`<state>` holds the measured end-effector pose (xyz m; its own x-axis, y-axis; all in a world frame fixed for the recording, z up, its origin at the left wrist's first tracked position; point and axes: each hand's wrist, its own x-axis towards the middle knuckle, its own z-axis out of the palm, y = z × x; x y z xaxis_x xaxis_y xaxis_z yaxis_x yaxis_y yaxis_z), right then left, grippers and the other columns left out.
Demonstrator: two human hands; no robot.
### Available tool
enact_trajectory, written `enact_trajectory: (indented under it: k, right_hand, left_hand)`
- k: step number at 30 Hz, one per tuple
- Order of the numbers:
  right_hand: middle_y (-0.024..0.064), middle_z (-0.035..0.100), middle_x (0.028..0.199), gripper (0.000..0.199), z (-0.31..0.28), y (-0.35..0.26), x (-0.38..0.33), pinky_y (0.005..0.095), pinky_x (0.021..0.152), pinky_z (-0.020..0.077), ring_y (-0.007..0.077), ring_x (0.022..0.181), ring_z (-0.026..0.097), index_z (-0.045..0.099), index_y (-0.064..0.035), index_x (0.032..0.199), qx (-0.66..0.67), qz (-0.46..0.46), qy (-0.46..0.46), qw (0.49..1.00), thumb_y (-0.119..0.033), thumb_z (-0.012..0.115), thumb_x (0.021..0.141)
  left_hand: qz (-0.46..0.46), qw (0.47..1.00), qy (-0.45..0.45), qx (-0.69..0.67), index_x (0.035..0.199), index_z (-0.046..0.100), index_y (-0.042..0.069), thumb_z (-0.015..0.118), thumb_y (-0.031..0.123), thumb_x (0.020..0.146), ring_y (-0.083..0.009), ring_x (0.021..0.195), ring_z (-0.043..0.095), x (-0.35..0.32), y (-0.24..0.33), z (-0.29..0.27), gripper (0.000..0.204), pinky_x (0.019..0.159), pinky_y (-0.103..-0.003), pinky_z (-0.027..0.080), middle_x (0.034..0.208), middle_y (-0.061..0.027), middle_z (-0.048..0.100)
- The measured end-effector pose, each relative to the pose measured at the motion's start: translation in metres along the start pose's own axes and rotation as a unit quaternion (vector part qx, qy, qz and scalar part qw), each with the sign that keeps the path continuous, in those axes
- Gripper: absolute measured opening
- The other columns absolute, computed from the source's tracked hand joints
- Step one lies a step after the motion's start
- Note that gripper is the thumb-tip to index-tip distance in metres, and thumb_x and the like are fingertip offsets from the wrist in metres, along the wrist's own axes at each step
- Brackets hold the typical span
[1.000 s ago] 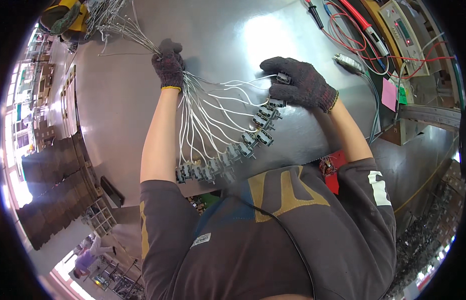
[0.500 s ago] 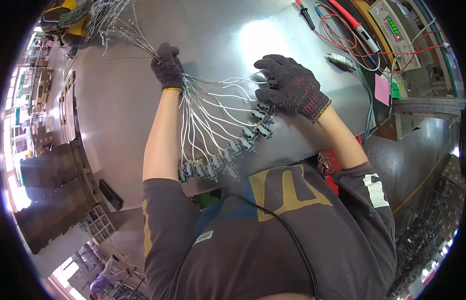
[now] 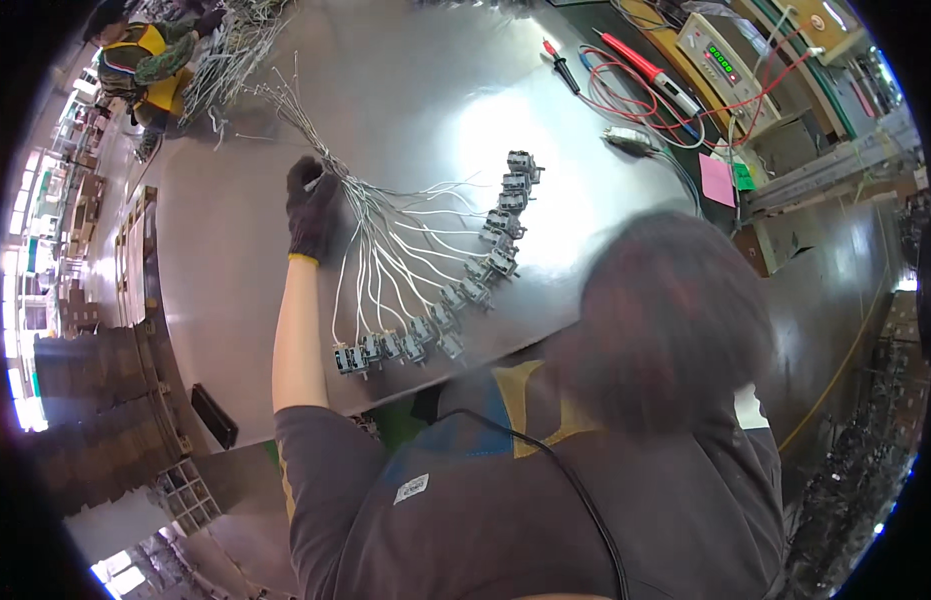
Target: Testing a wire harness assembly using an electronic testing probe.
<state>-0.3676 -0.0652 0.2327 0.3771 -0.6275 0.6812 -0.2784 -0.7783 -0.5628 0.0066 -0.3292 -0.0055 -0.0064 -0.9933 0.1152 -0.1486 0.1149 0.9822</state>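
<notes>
My left hand point(image 3: 312, 210), in a dark knitted glove with a yellow cuff, rests beside a bundle of white wires point(image 3: 330, 160). Its fingers are curled but apart, with a small gap between them, and the bundle runs past their right side. From there the wires fan out to a curved row of small grey-black components with metal parts point(image 3: 472, 292) lying on the metal table. My right hand point(image 3: 675, 320), gloved too, is raised close to the camera in front of my chest. Motion smears it, so its fingers cannot be made out.
A meter with a green display point(image 3: 720, 65) stands at the upper right, with a red probe point(image 3: 650, 70) and coiled leads near it. A pink note point(image 3: 717, 180) lies below. At the far left, another person point(image 3: 150, 65) is beside a heap of wires point(image 3: 240, 60).
My right hand has left the components and come up toward me. My left hand has shifted off the bundle to its left side. The view has shifted a little.
</notes>
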Motion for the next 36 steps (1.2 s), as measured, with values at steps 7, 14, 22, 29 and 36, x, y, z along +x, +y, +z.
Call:
enact_trajectory:
  k: [7,14,22,29,36]
  right_hand:
    - [0.0138,0.078,0.114,0.047,0.003,-0.062,-0.022,0.0407,0.093,0.0584,0.0284,0.103,0.074,0.071,-0.0057,0.134,-0.006,-0.047,-0.029,0.998,-0.028,0.076,0.093]
    - [0.0154,0.076,0.119,0.051,-0.004,-0.088,-0.054,0.0419,0.097,0.0569,0.0303,0.108,0.073,0.071,-0.0056,0.134,-0.016,-0.059,-0.032,0.998,-0.034,0.077,0.092]
    - [0.0173,0.075,0.125,0.057,-0.022,-0.089,-0.068,0.0433,0.101,0.0553,0.0326,0.114,0.071,0.071,-0.0054,0.135,-0.026,-0.031,-0.032,0.999,-0.042,0.078,0.091]
    - [0.0189,0.073,0.129,0.063,-0.100,0.059,-0.087,0.0445,0.105,0.0538,0.0345,0.119,0.070,0.071,-0.0053,0.135,-0.242,0.315,0.110,0.911,-0.049,0.079,0.090]
    - [0.0192,0.073,0.126,0.049,-0.115,0.229,-0.141,0.0464,0.105,0.0535,0.0374,0.118,0.068,0.074,-0.0123,0.128,-0.452,0.373,-0.020,0.810,-0.046,0.077,0.093]
  left_hand:
    - [-0.005,1.000,-0.005,-0.020,0.133,0.064,0.006,0.069,0.010,0.102,-0.0159,0.110,0.063,-0.097,0.008,-0.072,0.032,0.099,-0.032,0.055,0.120,-0.0040,0.065]
    - [-0.014,0.997,0.010,-0.079,0.122,0.066,0.005,0.067,0.002,0.100,-0.0136,0.102,0.063,-0.176,0.018,-0.081,0.023,0.095,-0.030,0.055,0.113,-0.0035,0.065]
    - [-0.046,0.988,0.057,-0.135,0.118,0.067,0.006,0.068,0.003,0.101,-0.0129,0.093,0.064,-0.188,0.018,-0.079,0.017,0.087,-0.030,0.057,0.104,-0.0019,0.066]
    - [0.029,0.989,0.135,0.044,0.128,0.064,0.003,0.064,0.001,0.102,-0.0154,0.101,0.065,-0.178,0.041,-0.064,0.027,0.091,-0.032,0.057,0.116,-0.0057,0.066]
    - [0.240,0.920,-0.121,0.287,0.133,0.064,0.002,0.075,0.003,0.092,-0.0277,0.117,0.069,-0.140,0.143,-0.007,0.043,0.101,-0.039,0.055,0.131,-0.0128,0.070]
